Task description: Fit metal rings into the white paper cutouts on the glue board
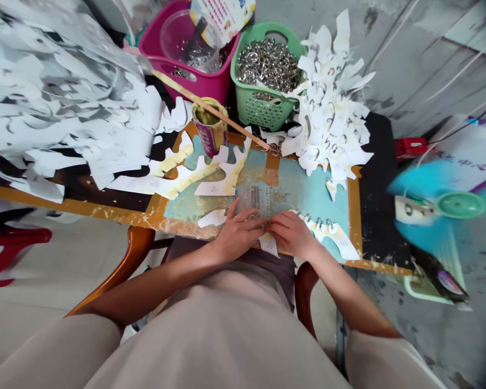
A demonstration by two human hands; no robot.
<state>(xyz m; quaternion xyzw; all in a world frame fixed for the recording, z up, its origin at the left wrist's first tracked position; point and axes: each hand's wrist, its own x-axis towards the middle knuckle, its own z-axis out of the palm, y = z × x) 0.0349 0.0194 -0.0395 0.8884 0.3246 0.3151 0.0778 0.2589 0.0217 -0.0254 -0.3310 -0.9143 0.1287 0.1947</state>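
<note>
The left hand [238,233] and right hand [291,235] curl half-closed, fingertips meeting (whether they grip is hard to tell; close-set fingers suit fine work) over a white paper cutout threaded with silver metal rings [322,227] at the near edge of the paint-stained teal counter [354,216].
</note>
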